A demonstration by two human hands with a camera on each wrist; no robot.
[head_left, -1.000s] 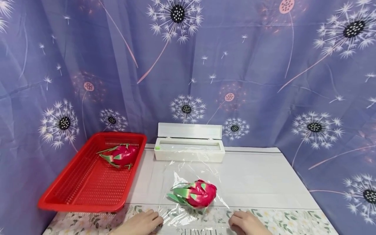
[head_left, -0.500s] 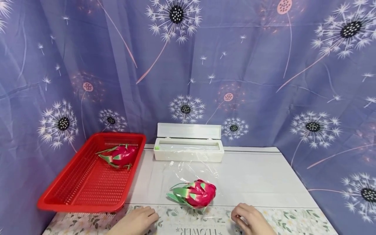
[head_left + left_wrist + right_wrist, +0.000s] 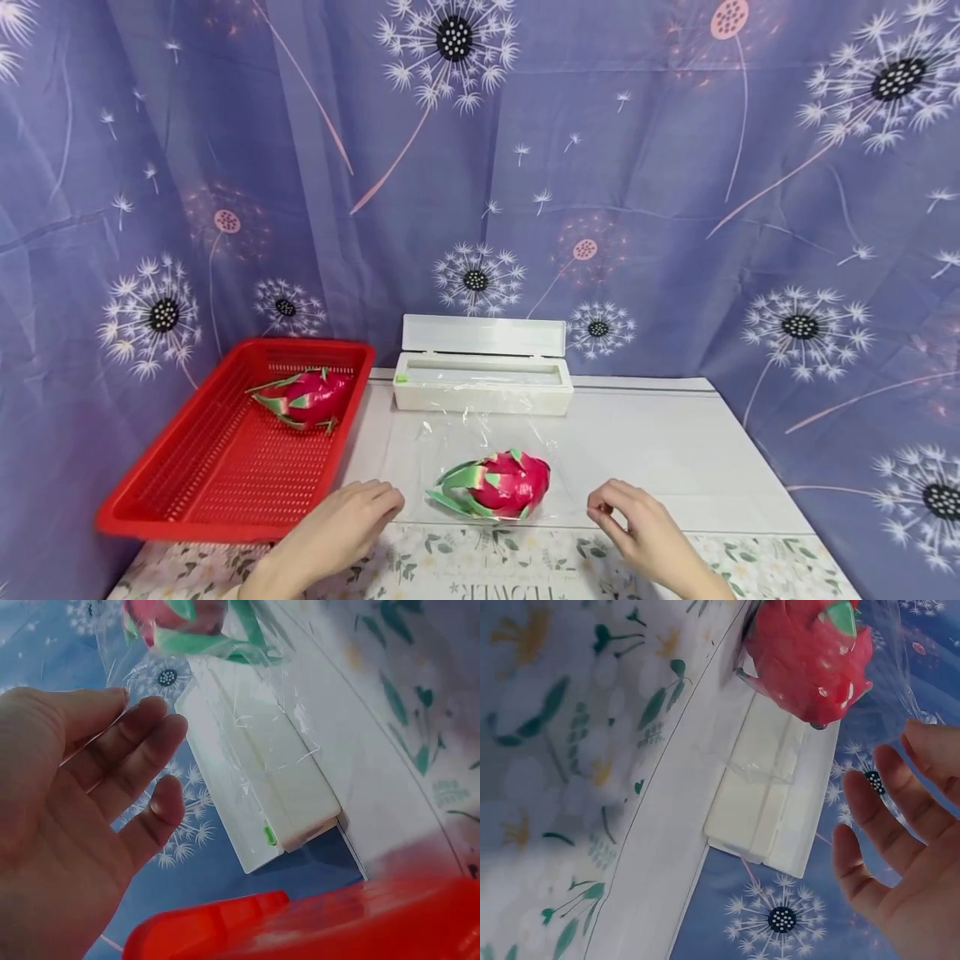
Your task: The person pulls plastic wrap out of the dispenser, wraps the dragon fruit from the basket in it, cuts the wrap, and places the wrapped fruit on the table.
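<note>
Dragon fruit [image 3: 498, 486] lies on its side on a sheet of cling film [image 3: 480, 433] spread on the table [image 3: 675, 450], near the front edge, with the green scales pointing toward the left hand. The film runs back to the white cling film dispenser box [image 3: 482, 385], lid up, just behind the fruit; I cannot tell whether the sheet is cut free from the roll. Left hand [image 3: 352, 517] sits just left of the fruit, fingers loosely extended, holding nothing; in the left wrist view the fingers [image 3: 142, 739] are spread and relaxed with film beside them. Right hand [image 3: 633, 521] hovers right of the fruit, fingers a little curled, thumb and forefinger near each other, and empty as far as I can see. Risks, as a judgement: the film is thin and clingy, so it could fold onto itself or stick to the fingers if lifted unevenly; the rounded fruit may roll off the sheet if one side is pulled first; pointed scales could tear the film. A red basket [image 3: 187, 500] at the left holds a second dragon fruit [image 3: 311, 396], well apart.
</note>
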